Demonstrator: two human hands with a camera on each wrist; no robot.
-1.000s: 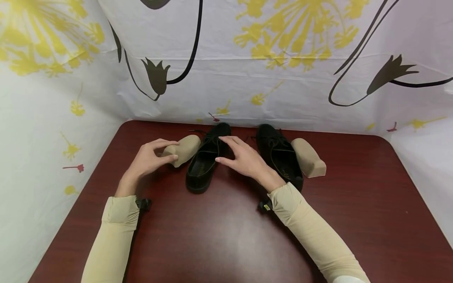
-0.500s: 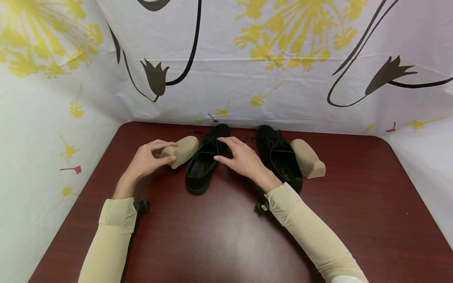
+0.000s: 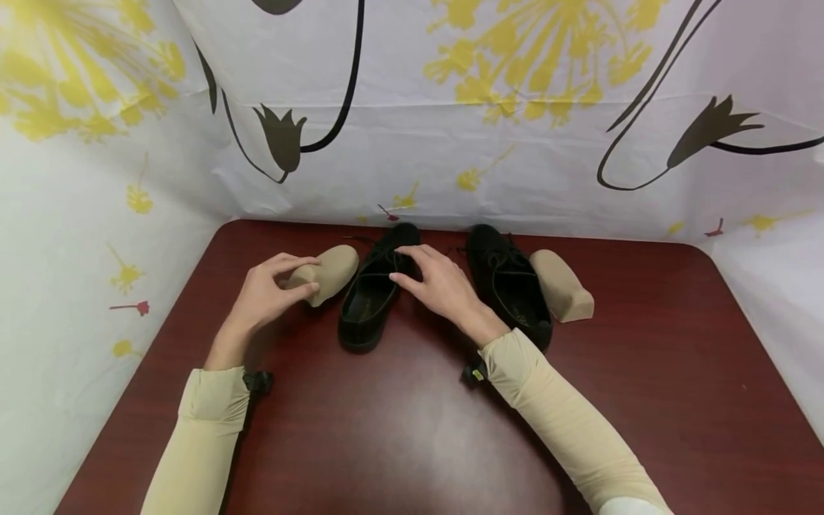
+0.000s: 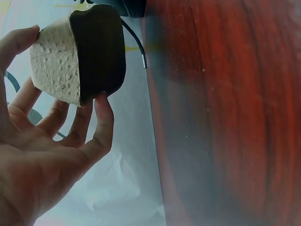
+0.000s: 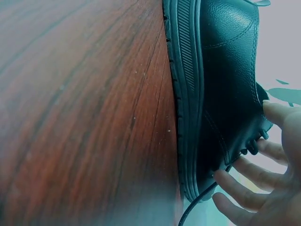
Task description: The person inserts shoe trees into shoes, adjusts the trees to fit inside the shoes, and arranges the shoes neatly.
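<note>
A beige molded shoe insert, with a rough surface and a dark shaded face, is held between the thumb and fingers of my left hand. In the left wrist view it hangs above the tabletop. Just right of it stands a black lace-up shoe, toe toward the wall. My right hand lies against this shoe's right side near the laces. In the right wrist view its fingers are spread along the black leather, thumb by the shoe's upper edge. The shoe's interior shows an insole.
A second black shoe stands behind and right of my right hand. Another beige insert leans beside it. The dark red wooden table meets a white patterned cloth at the back and sides.
My left hand has shifted slightly left with the shoe insert, widening the gap to the near shoe. My right hand and both shoes stay almost as they were.
</note>
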